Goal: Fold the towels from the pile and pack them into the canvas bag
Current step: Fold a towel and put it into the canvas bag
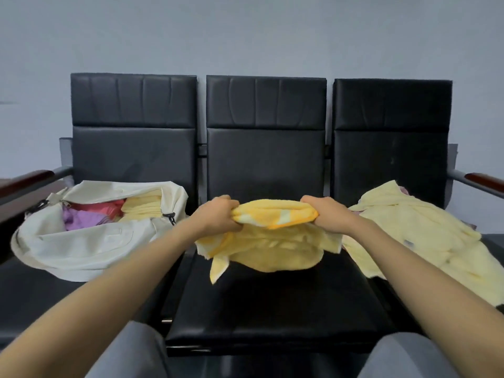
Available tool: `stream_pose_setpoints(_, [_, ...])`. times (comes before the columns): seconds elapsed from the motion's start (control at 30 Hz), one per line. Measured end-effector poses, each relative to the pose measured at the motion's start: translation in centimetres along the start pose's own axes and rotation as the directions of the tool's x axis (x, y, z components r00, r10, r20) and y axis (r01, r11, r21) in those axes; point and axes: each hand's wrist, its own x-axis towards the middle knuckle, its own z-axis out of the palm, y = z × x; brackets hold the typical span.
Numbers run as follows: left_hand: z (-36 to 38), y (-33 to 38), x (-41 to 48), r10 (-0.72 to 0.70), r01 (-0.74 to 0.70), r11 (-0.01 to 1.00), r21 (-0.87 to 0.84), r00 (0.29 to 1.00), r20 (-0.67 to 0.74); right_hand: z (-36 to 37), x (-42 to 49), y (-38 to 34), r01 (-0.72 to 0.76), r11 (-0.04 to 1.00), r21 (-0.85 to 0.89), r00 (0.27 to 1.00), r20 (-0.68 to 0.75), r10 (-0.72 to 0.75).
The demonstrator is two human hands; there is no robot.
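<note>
Both hands, left and right, fingers clamped on yellow towel over bench; canvas bag left (already holding towels), pale pile right.

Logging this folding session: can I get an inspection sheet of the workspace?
Surface: black bench, three seats.
Job's things: yellow towel bunched over the middle seat; canvas bag open on the left seat, packed towels inside; pile of pale towels on the right seat.
Clutter: nothing seen.
Hands: left hand and right hand each grip one end of the yellow towel.
Cables: nothing seen.
Surroundings: grey wall behind; armrests at both ends.
</note>
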Motion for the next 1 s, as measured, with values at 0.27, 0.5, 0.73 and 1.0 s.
stream_pose_setpoints(0.27, [-8.7, 1.9, -1.5, -0.034, 0.048, 0.944, -0.327, 0.998, 0.048, -8.1, -2.3, -4.3, 0.066, 0.998, -0.019, 0.98, -0.189, -0.068])
stream_pose_setpoints(0.5, [-13.0, 2.5, -2.4, -0.044, 0.178, 0.955, -0.236, 0.875, 0.482, -10.3, -3.8, -4.7, 0.038, 0.993, 0.112, 0.994, 0.093, -0.048])
stream_pose_setpoints(0.73, [-8.7, 2.0, 1.5, -0.102, 0.097, 0.955, 0.281, 0.995, 0.003, -6.8, 0.1, -2.9, -0.138, 0.96, -0.241, 0.99, -0.047, 0.131])
stream_pose_setpoints(1.0, [-5.1, 0.1, 3.9, 0.027, 0.065, 0.986, 0.155, 0.849, -0.528, -5.3, 3.0, -1.6, -0.174, 0.902, -0.395, 0.801, -0.589, -0.103])
